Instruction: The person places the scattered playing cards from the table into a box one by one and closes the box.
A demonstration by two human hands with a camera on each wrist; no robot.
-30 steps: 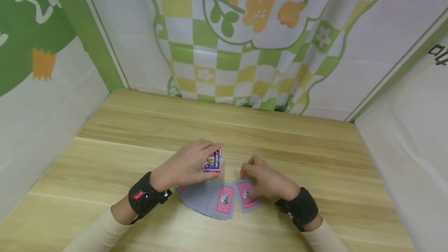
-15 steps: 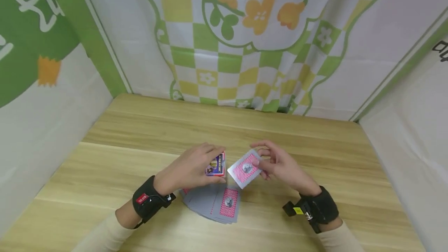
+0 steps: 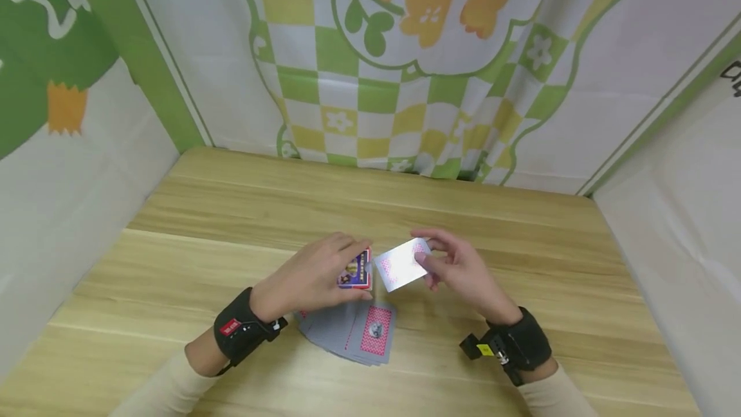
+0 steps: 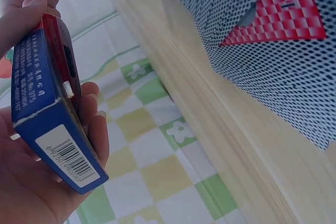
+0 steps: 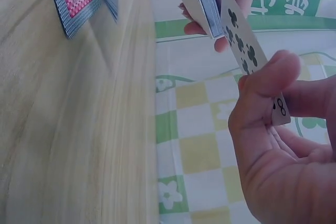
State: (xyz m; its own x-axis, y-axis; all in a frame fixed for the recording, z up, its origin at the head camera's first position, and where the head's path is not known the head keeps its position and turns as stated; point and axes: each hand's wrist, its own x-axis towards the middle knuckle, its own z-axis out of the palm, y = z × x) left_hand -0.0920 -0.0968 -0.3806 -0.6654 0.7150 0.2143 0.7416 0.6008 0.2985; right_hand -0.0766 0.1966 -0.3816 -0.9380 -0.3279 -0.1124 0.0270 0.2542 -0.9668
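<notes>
My left hand (image 3: 307, 278) grips a blue and red playing-card box (image 3: 356, 270); its barcode end (image 4: 68, 158) shows in the left wrist view. In the right wrist view the box's open end (image 5: 210, 6) faces my other hand, with cards visible inside. Between thumb and fingers my right hand (image 3: 466, 272) pinches a playing card (image 3: 402, 267), tilted and glaring with light. Its face (image 5: 242, 40), an eight of clubs, shows in the right wrist view. The card's far edge is close to the box opening; whether they touch I cannot tell.
A fan of face-down playing cards (image 3: 373, 333) with red-patterned backs lies on the wooden table (image 3: 492, 224) below my left hand, which partly covers it. A checked, flowered curtain (image 3: 376, 95) hangs behind the table, with white side walls (image 3: 683, 230).
My right hand has picked a card up off the table beside the fan, then brought it to the box and turned it flatter. My left hand has stayed nearly still with the box.
</notes>
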